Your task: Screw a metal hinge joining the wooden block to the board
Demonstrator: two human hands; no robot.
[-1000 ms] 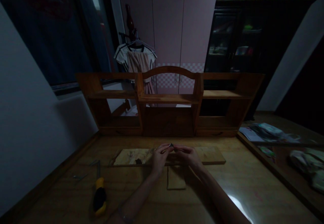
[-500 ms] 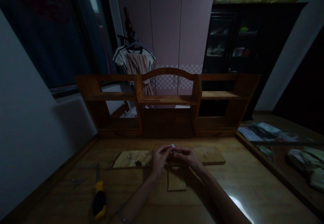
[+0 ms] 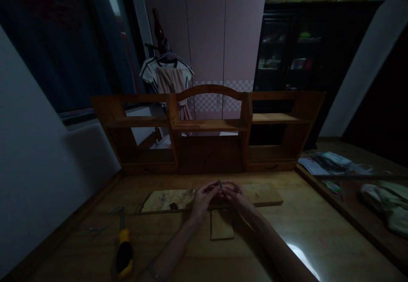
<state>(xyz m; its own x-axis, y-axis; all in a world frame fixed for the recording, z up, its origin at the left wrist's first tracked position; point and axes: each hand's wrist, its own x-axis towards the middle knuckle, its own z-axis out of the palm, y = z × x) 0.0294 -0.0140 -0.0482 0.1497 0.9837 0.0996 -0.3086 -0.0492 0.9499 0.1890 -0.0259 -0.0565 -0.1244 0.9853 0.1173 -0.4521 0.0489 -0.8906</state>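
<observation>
Before you, the surface (image 3: 255, 254) carries a wooden shelf unit (image 3: 208, 125), standing beyond the long board (image 3: 264, 195). Your yellow-handled tool (image 3: 124, 252) lies left of the long board, toward you. Your left hand (image 3: 202, 199) and right hand (image 3: 237, 197) are over the long board's middle. A square wooden piece (image 3: 222, 226) lies on its near side. Above it, your fingertips pinch a small metal piece (image 3: 219, 184).
</observation>
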